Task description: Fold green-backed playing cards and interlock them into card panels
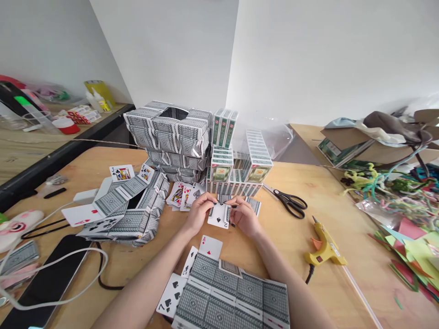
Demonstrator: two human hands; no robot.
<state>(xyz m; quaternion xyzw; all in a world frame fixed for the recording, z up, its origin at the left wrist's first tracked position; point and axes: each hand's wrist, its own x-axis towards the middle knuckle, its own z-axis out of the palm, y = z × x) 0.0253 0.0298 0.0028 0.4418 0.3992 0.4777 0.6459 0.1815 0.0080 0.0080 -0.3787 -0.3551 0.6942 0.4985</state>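
My left hand point(199, 214) and my right hand point(244, 215) meet over the wooden table point(295, 237), both pinching the same playing card point(218, 218), a spade card face up. Under it lie a few more loose cards point(255, 205). Close to me lies a flat panel of cards joined back side up point(236, 294), with an ace point(210, 247) and other face-up cards at its far edge. Behind my hands stand stacked card boxes point(236, 171) and a large box built from cards point(171, 137).
Black scissors point(290, 201) and a yellow glue gun point(325, 249) lie to the right. A folded card structure point(126, 210) and loose cards sit to the left, with a phone point(48, 278) and white cable. Craft scraps and pipe cleaners point(394, 192) crowd the far right.
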